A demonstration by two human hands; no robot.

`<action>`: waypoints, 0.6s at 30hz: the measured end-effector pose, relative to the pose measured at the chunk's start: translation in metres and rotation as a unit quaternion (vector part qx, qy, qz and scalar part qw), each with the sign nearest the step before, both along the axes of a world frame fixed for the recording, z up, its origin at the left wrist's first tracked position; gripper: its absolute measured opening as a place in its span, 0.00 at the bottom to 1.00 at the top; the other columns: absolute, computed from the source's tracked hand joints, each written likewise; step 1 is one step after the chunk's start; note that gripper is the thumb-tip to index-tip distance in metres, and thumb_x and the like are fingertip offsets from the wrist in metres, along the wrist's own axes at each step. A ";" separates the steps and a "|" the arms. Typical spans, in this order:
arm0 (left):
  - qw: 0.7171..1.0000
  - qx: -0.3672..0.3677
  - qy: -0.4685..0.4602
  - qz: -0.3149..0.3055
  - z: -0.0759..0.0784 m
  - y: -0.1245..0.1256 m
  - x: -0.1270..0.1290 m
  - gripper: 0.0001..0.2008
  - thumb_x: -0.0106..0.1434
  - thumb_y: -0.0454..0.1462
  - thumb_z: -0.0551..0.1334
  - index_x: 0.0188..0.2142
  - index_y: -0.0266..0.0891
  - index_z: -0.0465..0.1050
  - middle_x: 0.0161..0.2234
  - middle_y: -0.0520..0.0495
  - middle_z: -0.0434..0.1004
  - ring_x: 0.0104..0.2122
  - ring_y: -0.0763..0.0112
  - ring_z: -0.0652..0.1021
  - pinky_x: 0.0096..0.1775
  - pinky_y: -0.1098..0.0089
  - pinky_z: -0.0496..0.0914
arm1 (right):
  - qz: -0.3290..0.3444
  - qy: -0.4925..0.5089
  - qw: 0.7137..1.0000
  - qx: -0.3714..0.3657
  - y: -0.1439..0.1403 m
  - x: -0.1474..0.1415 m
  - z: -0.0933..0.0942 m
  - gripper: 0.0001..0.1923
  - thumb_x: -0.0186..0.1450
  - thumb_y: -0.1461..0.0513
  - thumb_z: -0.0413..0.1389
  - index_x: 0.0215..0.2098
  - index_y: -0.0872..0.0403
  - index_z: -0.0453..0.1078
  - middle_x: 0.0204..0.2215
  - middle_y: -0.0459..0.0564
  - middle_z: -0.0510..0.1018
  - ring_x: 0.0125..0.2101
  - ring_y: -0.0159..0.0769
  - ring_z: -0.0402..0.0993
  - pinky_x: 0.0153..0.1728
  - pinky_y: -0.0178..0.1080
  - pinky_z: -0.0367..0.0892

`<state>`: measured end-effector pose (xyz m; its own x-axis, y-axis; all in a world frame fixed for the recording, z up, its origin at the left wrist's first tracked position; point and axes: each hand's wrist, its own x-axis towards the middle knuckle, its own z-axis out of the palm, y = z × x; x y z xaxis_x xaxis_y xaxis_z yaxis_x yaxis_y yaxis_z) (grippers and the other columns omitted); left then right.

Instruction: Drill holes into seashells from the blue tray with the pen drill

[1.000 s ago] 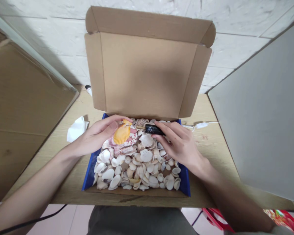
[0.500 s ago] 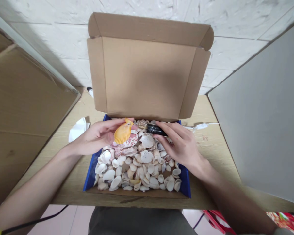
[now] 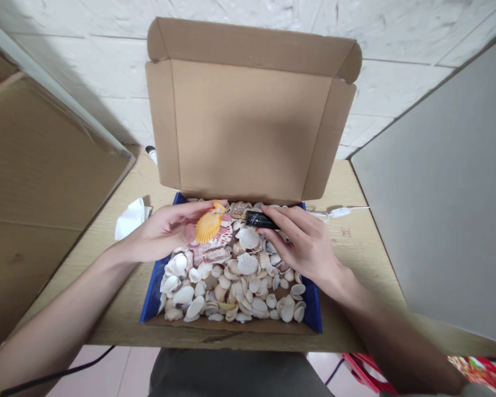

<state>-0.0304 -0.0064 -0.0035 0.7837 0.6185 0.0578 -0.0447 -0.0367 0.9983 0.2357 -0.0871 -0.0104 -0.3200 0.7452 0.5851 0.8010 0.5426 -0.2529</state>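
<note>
My left hand (image 3: 165,230) pinches an orange scallop shell (image 3: 209,225) by its hinge, above the far left part of a blue-sided cardboard box (image 3: 152,286) full of several white and pinkish shells (image 3: 235,275). My right hand (image 3: 306,242) grips a slim black pen-like tool (image 3: 261,220), its brass tip pointing left toward the orange shell's edge. A white cord (image 3: 339,212) runs off to the right from behind the right hand. The box's lid (image 3: 248,121) stands open and upright behind both hands.
The box sits on a light wooden table (image 3: 355,248). A crumpled white tissue (image 3: 130,218) lies left of the box. Brown cardboard panel (image 3: 37,182) leans on the left, a grey board (image 3: 446,187) on the right. A small white bottle with a dark cap (image 3: 151,154) stands behind the lid.
The orange shell has turned a little in my left hand and shifted slightly right toward the tool tip. My right hand holds nearly still.
</note>
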 end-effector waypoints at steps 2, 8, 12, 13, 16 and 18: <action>1.000 0.001 -0.004 0.006 0.000 0.000 0.001 0.20 0.66 0.38 0.63 0.58 0.51 0.70 0.59 0.45 0.69 0.54 0.58 0.75 0.52 0.67 0.73 | -0.002 0.000 1.000 0.005 0.000 0.000 -0.001 0.16 0.66 0.61 0.56 0.51 0.59 0.70 0.39 0.55 0.80 0.36 0.38 0.76 0.37 0.39 0.73; 1.000 0.001 0.001 -0.003 0.001 -0.001 0.001 0.21 0.66 0.35 0.62 0.58 0.51 0.69 0.59 0.45 0.69 0.55 0.59 0.74 0.53 0.66 0.72 | -0.014 -0.001 1.000 0.007 -0.001 0.001 -0.003 0.16 0.65 0.62 0.58 0.51 0.58 0.69 0.40 0.55 0.80 0.36 0.39 0.75 0.36 0.40 0.71; 1.000 -0.020 0.001 -0.020 0.000 -0.001 0.001 0.22 0.66 0.37 0.63 0.59 0.49 0.68 0.59 0.44 0.69 0.55 0.59 0.74 0.53 0.66 0.72 | -0.010 0.001 1.000 0.024 -0.001 0.002 -0.002 0.17 0.64 0.63 0.59 0.51 0.57 0.69 0.41 0.55 0.80 0.38 0.38 0.74 0.38 0.41 0.71; 0.999 -0.023 0.002 -0.024 -0.001 -0.001 0.001 0.22 0.66 0.37 0.63 0.59 0.48 0.68 0.59 0.43 0.70 0.55 0.59 0.74 0.52 0.66 0.72 | -0.008 0.000 1.000 0.027 -0.001 0.003 -0.002 0.17 0.64 0.64 0.59 0.52 0.56 0.69 0.42 0.55 0.80 0.39 0.38 0.74 0.39 0.41 0.71; 0.999 -0.032 0.016 -0.023 -0.002 -0.002 0.000 0.23 0.64 0.38 0.65 0.59 0.46 0.69 0.58 0.41 0.70 0.55 0.57 0.74 0.52 0.65 0.73 | -0.005 0.003 0.999 0.039 -0.001 0.004 -0.002 0.19 0.64 0.65 0.58 0.53 0.54 0.67 0.43 0.54 0.79 0.41 0.39 0.74 0.40 0.42 0.71; 0.999 -0.041 0.026 -0.017 -0.002 -0.002 0.000 0.24 0.64 0.38 0.66 0.59 0.44 0.69 0.58 0.40 0.71 0.54 0.56 0.75 0.51 0.65 0.73 | -0.005 0.005 0.999 0.047 -0.001 0.004 -0.003 0.19 0.64 0.66 0.59 0.53 0.53 0.67 0.43 0.53 0.79 0.42 0.40 0.74 0.41 0.43 0.70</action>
<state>-0.0304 -0.0086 -0.0057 0.8054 0.5917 -0.0341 0.0083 0.0463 0.9989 0.2401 -0.0884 -0.0129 -0.3066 0.6906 0.6550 0.8049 0.5555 -0.2089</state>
